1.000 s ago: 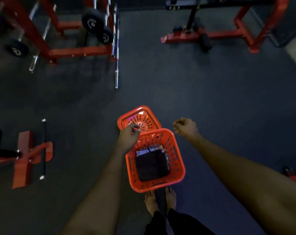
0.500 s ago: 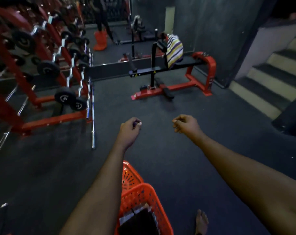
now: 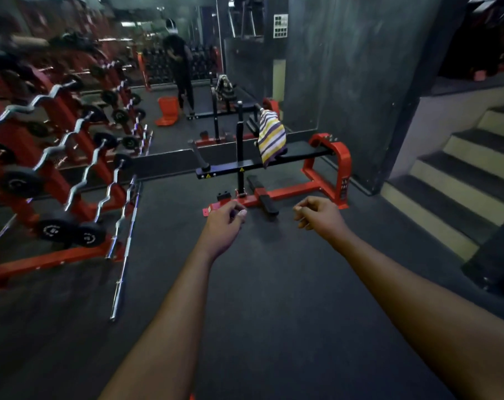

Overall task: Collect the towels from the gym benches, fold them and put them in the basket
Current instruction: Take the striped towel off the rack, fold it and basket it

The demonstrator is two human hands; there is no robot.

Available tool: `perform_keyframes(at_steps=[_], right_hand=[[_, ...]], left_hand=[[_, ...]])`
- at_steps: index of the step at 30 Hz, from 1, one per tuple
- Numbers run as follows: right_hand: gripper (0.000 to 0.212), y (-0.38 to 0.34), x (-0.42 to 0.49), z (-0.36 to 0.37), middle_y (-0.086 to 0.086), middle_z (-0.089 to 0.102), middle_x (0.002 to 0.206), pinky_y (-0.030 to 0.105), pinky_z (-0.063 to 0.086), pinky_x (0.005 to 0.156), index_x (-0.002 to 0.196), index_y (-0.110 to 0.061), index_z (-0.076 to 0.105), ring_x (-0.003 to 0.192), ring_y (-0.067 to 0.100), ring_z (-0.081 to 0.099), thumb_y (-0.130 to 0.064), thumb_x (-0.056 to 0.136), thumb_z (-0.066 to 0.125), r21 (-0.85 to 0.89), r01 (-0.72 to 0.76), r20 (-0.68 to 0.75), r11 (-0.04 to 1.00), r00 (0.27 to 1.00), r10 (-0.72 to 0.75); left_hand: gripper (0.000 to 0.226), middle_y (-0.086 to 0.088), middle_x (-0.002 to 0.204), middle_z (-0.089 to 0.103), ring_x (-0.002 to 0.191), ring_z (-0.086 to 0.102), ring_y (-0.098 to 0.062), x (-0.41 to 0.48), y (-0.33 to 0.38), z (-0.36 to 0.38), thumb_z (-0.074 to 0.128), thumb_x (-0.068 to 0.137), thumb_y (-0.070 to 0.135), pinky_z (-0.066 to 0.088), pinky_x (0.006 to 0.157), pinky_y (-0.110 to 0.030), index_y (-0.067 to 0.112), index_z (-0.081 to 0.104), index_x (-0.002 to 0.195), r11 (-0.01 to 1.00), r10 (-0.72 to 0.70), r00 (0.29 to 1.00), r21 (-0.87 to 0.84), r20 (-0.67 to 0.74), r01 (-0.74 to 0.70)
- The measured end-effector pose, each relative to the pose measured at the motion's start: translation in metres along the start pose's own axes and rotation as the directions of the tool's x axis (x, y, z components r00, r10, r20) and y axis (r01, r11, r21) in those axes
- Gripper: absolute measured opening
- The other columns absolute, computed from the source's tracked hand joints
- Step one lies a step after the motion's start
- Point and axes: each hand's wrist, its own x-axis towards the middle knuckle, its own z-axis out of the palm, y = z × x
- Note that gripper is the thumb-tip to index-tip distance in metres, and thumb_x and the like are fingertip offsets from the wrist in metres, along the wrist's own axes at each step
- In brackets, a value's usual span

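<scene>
Dark rubber flooring (image 3: 274, 298) runs ahead to a mirrored wall, barbell racks (image 3: 57, 168) at left, stairs (image 3: 461, 174) at right. Through the head camera I see both forearms stretched forward. My left hand (image 3: 223, 223) and right hand (image 3: 317, 215) are loosely curled, holding nothing. A striped towel (image 3: 271, 138) hangs on the red-and-black bench (image 3: 326, 168), far beyond them.

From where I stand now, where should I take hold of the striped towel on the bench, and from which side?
Grip the striped towel near its top, where it drapes over the bench upright. Come from the near side, since a mirror stands behind; lifting upward should free it.
</scene>
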Motion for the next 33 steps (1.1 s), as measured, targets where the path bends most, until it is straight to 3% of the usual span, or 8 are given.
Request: perform_keyframes(at_steps=[7, 10, 15, 20, 23, 27, 33], right_hand=[[0.011, 0.03, 0.121, -0.015, 0.013, 0.074, 0.082, 0.021, 0.05, 0.051, 0.08, -0.012, 0.067, 0.059, 0.018, 0.068, -0.013, 0.09, 0.062, 0.028, 0.011, 0.009, 1.0, 1.0, -0.011], [0.011, 0.042, 0.182, -0.011, 0.018, 0.073, 0.083, 0.017, 0.047, 0.048, 0.081, -0.008, 0.066, 0.059, 0.018, 0.066, -0.01, 0.091, 0.061, 0.032, 0.015, 0.018, 0.999, 1.0, -0.015], [0.01, 0.049, 0.295, -0.002, 0.022, 0.072, 0.087, 0.024, 0.05, 0.051, 0.089, -0.001, 0.067, 0.06, 0.022, 0.067, -0.01, 0.091, 0.062, -0.002, 0.01, 0.005, 1.0, 1.0, -0.01], [0.011, 0.031, 0.421, 0.008, 0.017, 0.071, 0.08, 0.016, 0.048, 0.046, 0.092, 0.002, 0.068, 0.055, 0.018, 0.064, -0.005, 0.091, 0.06, -0.01, -0.011, -0.055, 1.0, 0.998, 0.011], [0.01, 0.033, 0.487, 0.015, 0.015, 0.07, 0.077, 0.02, 0.049, 0.049, 0.09, 0.0, 0.068, 0.053, 0.017, 0.064, -0.006, 0.091, 0.06, -0.008, -0.011, -0.055, 1.0, 0.998, 0.011], [0.009, 0.059, 0.577, 0.025, 0.017, 0.071, 0.077, 0.033, 0.053, 0.058, 0.088, -0.002, 0.068, 0.055, 0.02, 0.065, -0.008, 0.09, 0.062, 0.017, -0.044, -0.068, 0.999, 0.997, 0.045], [0.007, 0.104, 0.711, 0.039, 0.013, 0.071, 0.075, 0.028, 0.048, 0.051, 0.087, -0.007, 0.067, 0.055, 0.02, 0.065, -0.011, 0.09, 0.063, 0.053, -0.076, -0.006, 0.996, 0.997, 0.076]], left_hand=[[0.008, -0.004, 0.076, 0.07, 0.074, 0.067, -0.024, 0.112, -0.016, 0.041, 0.058, 0.093, 0.026, 0.054, 0.073, -0.041, 0.022, 0.064, 0.092, 0.996, 0.03, 0.999, 0.08, -0.016, -0.029], [0.01, 0.0, 0.079, 0.07, 0.077, 0.066, -0.017, 0.175, -0.033, 0.053, 0.058, 0.094, 0.027, 0.051, 0.072, -0.033, 0.022, 0.066, 0.095, 0.995, 0.035, 0.999, 0.097, -0.012, -0.033], [0.009, -0.002, 0.081, 0.07, 0.078, 0.067, -0.017, 0.292, -0.06, 0.062, 0.057, 0.094, 0.029, 0.051, 0.071, -0.032, 0.024, 0.065, 0.094, 0.998, 0.02, 1.0, 0.053, 0.01, -0.021], [0.01, -0.007, 0.078, 0.069, 0.063, 0.063, -0.015, 0.429, -0.078, 0.062, 0.056, 0.096, 0.021, 0.042, 0.053, -0.012, 0.014, 0.062, 0.092, 0.995, 0.041, 0.998, 0.086, 0.043, -0.044], [0.009, -0.006, 0.081, 0.07, 0.074, 0.066, -0.02, 0.501, -0.092, 0.067, 0.057, 0.096, 0.026, 0.049, 0.064, -0.025, 0.019, 0.063, 0.094, 0.996, 0.042, 0.998, 0.075, 0.054, -0.046], [0.01, 0.001, 0.082, 0.07, 0.075, 0.066, -0.016, 0.585, -0.117, 0.086, 0.056, 0.096, 0.028, 0.049, 0.065, -0.027, 0.022, 0.064, 0.096, 0.995, 0.025, 0.995, 0.093, 0.093, -0.034], [0.013, -0.002, 0.086, 0.068, 0.079, 0.064, -0.014, 0.698, -0.162, 0.115, 0.056, 0.096, 0.026, 0.049, 0.069, -0.027, 0.017, 0.065, 0.1, 0.99, -0.015, 0.994, 0.144, 0.111, -0.001]])
